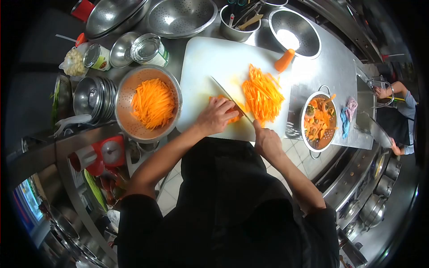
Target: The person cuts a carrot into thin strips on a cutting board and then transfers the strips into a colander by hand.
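My left hand (216, 117) presses down on carrot slices (233, 117), its fingers curled over them on the white cutting board (203, 58). Close beside those fingers is the blade of a kitchen knife (226, 92), pointing away and to the left. Its handle is mostly hidden inside my closed right hand (268, 140) at the board's near edge. To the right of the blade lies a heap of carrot strips (263, 96). A peeled piece of carrot (284, 60) rests at the board's far right corner.
A steel colander (121, 114) of carrot strips stands left of the board. On the right, another colander (304, 120) holds peelings, near cloths (348, 114). Cans (149, 49), bowls and a utensil pot (232, 32) line the back. Another person's hands (383, 91) show at far right.
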Available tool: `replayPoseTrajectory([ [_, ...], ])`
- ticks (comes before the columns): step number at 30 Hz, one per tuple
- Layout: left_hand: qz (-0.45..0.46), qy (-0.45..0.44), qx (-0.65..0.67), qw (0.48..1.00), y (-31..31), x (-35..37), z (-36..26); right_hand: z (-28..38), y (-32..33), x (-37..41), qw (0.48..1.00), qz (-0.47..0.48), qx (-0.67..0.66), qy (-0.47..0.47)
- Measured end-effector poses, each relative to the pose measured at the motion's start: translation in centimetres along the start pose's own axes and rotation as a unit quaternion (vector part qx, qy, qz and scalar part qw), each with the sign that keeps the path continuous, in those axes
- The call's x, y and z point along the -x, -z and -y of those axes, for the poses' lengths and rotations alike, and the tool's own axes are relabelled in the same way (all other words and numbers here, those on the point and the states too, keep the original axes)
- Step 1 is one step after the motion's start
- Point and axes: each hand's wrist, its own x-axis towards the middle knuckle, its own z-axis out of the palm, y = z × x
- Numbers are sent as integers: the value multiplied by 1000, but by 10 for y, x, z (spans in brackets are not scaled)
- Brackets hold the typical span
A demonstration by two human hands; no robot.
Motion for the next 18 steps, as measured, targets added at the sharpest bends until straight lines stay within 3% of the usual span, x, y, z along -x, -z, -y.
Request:
replayPoseTrajectory([
  [18,-45,1,11,999,-3,3,-1,10,-12,-7,999,-17,-39,8],
])
